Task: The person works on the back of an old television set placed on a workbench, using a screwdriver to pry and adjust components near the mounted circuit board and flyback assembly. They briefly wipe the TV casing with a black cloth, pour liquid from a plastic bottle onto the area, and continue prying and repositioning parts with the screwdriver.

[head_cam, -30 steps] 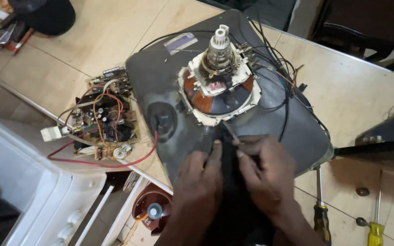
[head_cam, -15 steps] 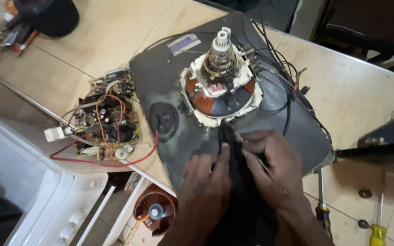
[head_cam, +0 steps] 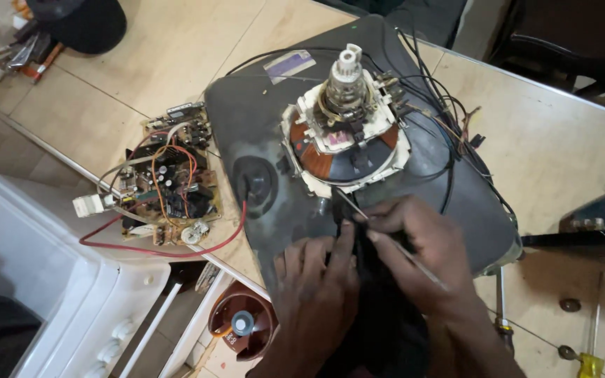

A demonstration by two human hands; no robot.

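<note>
A dark grey picture tube (head_cam: 274, 119) lies face down on the tiled floor, its neck and copper deflection yoke (head_cam: 344, 133) pointing up. My right hand (head_cam: 421, 245) grips a thin metal tool (head_cam: 348, 206) whose tip touches the tube's surface just below the yoke. My left hand (head_cam: 316, 287) rests on the tube beside it, fingers bent, pinching something small and dark near the tool tip; what it is cannot be made out. A black wire bundle (head_cam: 449, 140) trails off the yoke to the right.
A circuit board (head_cam: 166, 185) with a red wire (head_cam: 155, 248) lies left of the tube. A white plastic casing (head_cam: 43, 294) fills the lower left, a brown speaker (head_cam: 239, 325) beside it. Screwdrivers (head_cam: 586, 360) and screws (head_cam: 570, 305) lie lower right. Black objects sit top left and far right.
Both hands have crept up the tube toward the yoke, and the tool tip now sits closer under it. The tube and board have not shifted.
</note>
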